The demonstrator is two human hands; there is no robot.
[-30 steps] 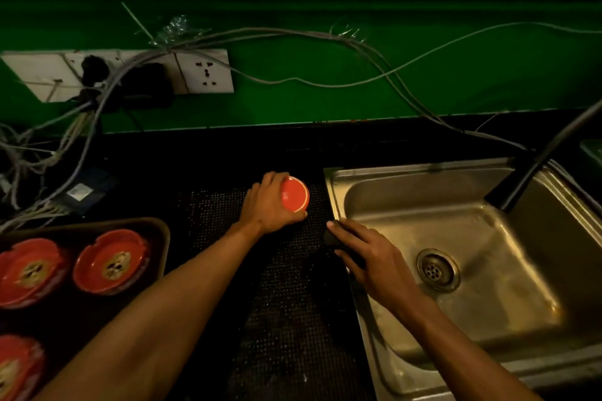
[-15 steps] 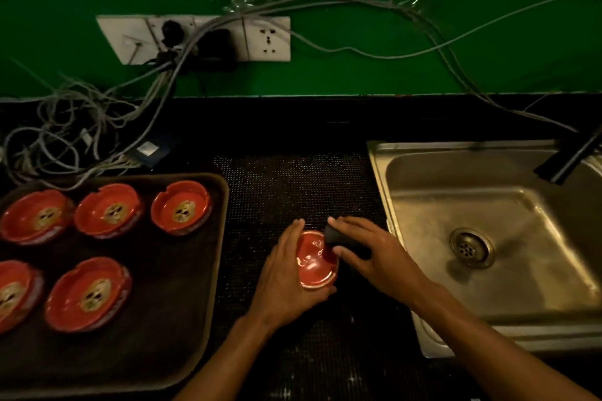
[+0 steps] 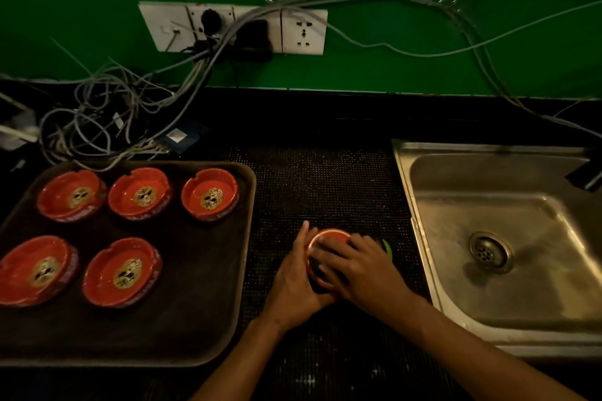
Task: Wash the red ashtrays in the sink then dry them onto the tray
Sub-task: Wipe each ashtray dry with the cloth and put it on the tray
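A red ashtray (image 3: pixel 329 234) sits over the black mesh mat (image 3: pixel 325 179) between the tray and the sink. My left hand (image 3: pixel 293 283) grips its left side. My right hand (image 3: pixel 361 270) lies over its top and covers most of it, holding a dark sponge with a green edge (image 3: pixel 387 247) against it. Several red ashtrays (image 3: pixel 210 194) with gold emblems stand upright in two rows on the brown tray (image 3: pixel 195 319) at the left. The steel sink (image 3: pixel 521 270) at the right holds nothing.
A dark faucet (image 3: pixel 586 176) reaches in over the sink's far right corner. A tangle of grey cables (image 3: pixel 114 114) lies behind the tray and runs up to wall sockets (image 3: pixel 303 31) on the green wall.
My left hand brought the ashtray from the back of the mat down toward me. My right hand moved left with the sponge from the sink's edge onto the ashtray. The view shifted left, showing more of the tray.
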